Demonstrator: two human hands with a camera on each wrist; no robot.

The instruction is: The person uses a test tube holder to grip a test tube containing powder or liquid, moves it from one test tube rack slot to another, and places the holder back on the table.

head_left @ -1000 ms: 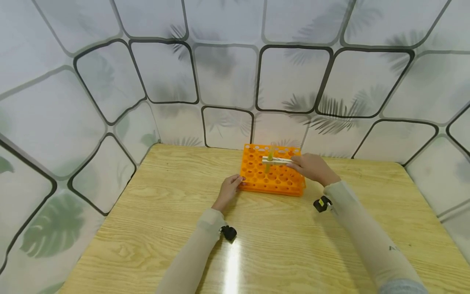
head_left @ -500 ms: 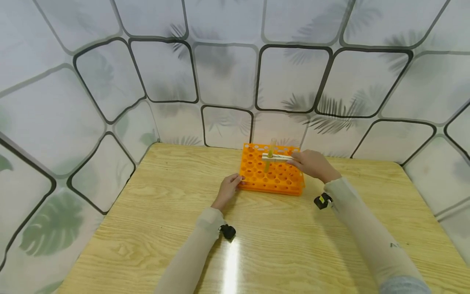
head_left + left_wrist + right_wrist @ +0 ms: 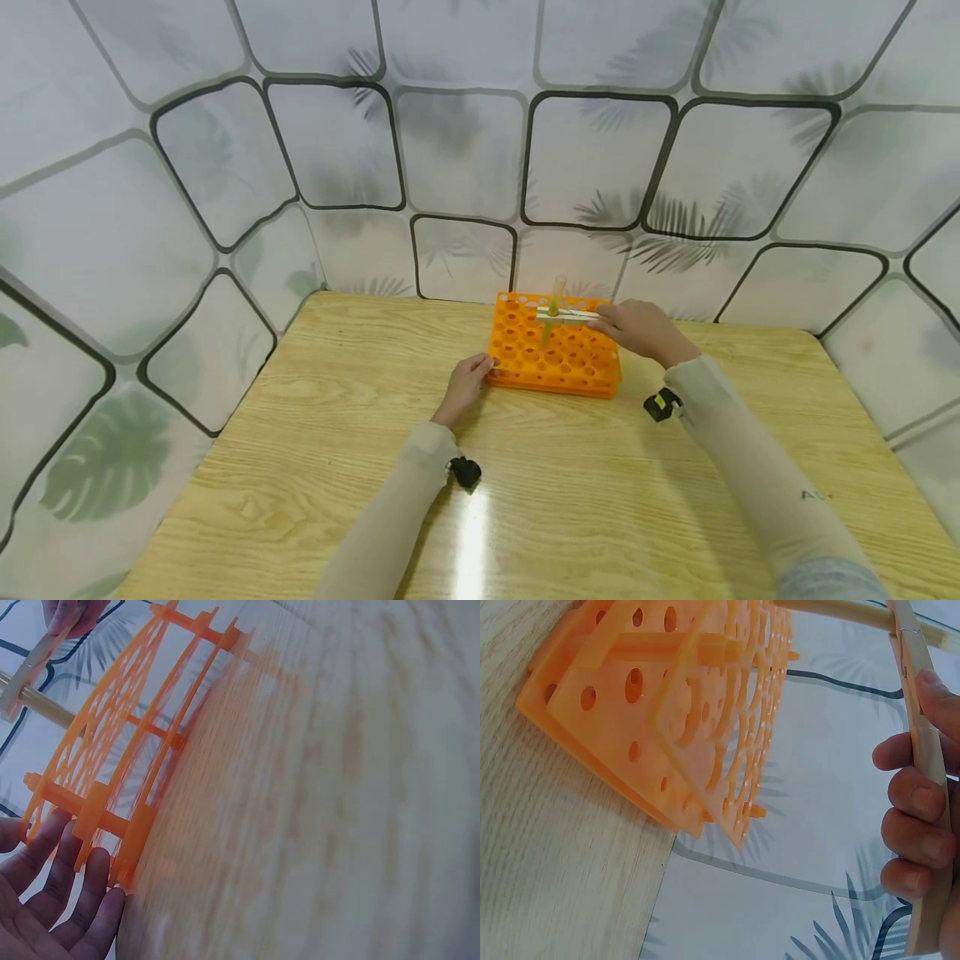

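An orange test tube rack (image 3: 551,384) with rows of round holes stands on the table. My left hand (image 3: 465,386) grips its front left corner, with the thumb at the top plate and the fingers against the side in the left wrist view. My right hand (image 3: 640,327) holds a wooden test tube clamp (image 3: 570,316) from the right, fingers wrapped round its handle (image 3: 928,900). The clamp's jaws close round a glass test tube (image 3: 558,290) with yellowish contents. Slightly tilted, the tube stands over the rack, its lower end overlapping the holes near the middle.
The wood-grain table (image 3: 360,417) stretches around the rack, with a bright reflection in front. Behind and to the sides hangs a patterned cloth (image 3: 465,150), close past the table's back edge. Each wrist carries a small black camera (image 3: 466,473).
My right hand has risen a little, lifting the clamp and the test tube, so more of the tube shows above the rack's back edge. My left hand keeps its place on the rack.
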